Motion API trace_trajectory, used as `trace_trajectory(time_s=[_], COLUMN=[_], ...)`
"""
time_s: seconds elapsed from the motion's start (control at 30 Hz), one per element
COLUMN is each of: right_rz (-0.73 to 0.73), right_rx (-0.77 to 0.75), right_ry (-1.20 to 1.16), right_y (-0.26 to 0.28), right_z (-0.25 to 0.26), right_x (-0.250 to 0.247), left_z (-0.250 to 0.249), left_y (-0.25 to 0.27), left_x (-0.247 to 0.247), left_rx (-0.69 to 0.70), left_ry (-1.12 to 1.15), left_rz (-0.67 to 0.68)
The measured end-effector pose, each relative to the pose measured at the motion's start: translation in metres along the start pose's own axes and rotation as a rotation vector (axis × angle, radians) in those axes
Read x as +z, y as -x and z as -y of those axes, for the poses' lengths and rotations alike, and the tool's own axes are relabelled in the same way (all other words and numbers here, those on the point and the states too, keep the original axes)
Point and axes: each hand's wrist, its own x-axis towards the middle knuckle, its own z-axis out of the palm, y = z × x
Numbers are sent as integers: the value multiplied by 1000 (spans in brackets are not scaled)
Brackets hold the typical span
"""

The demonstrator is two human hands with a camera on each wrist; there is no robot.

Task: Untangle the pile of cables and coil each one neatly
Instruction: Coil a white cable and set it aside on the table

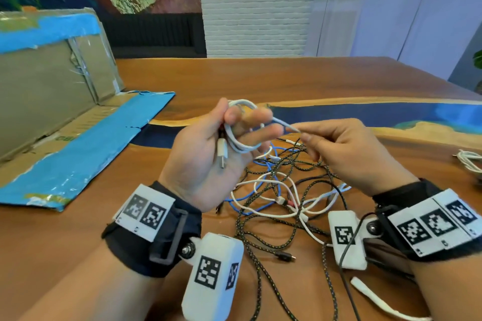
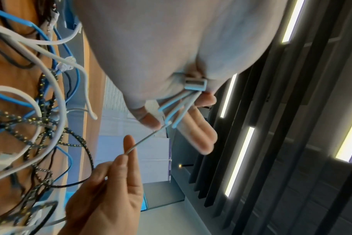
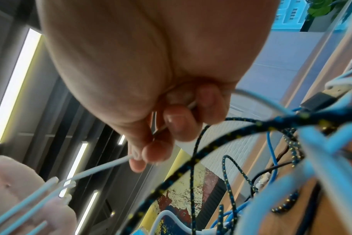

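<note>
Sitting under everything is a big wooden table (image 1: 273, 78) with a blue stripe running across it. Off to the left lies a flat cardboard box (image 1: 52, 86) with blue tape on it.

In the middle of the table, under both hands, is the pile of cables (image 1: 281, 190). White, blue and black speckled cables cross over each other there, so it is not yet sorted out. Another white cable (image 1: 469, 160) lies well apart at the right edge of the table.

Above the pile, the left hand (image 1: 208, 154) is turned palm up. Its thumb and fingers curl around a white USB cable (image 1: 241, 135) that is wound in a few round loops. The cable's USB plug (image 1: 222, 155) hangs down against the palm.

The right hand (image 1: 347, 154) pinches the thin loose end (image 1: 285, 124) of that same cable between thumb and fingertip. The end runs straight from the loops to the pinch.

This cable looks light, soft and bendy, and a bit smooth, so the loops could spring open or slip. I think a snug hold on all the loops at one spot works best. The tip is small and looks easy to bend, so holding the cord just behind it seems safer.
</note>
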Motion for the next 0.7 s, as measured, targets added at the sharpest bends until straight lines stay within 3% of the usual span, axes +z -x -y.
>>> trace_trajectory(time_s=[0.17,0.37,0.43,0.5,0.6,0.7], right_rz=[207,306,259,124,-90,-138], right_rx=[-29,-174,-236,-267,-274,-259], right_ry=[12,-6,-39,-111,-162,-173], right_y=[9,21,23,22,17,13], right_z=[17,36,38,37,32,27], right_x=[4,21,20,18,17,17], left_z=[-8,10,11,13,13,10], left_y=[-5,-8,-7,-5,0,4], left_x=[-8,-10,-13,-12,-5,-4], left_rx=[146,19,-38,-78,-107,-116], left_ry=[-199,-647,-886,-1020,-1005,-853], left_rz=[-172,-228,-170,-60,74,147])
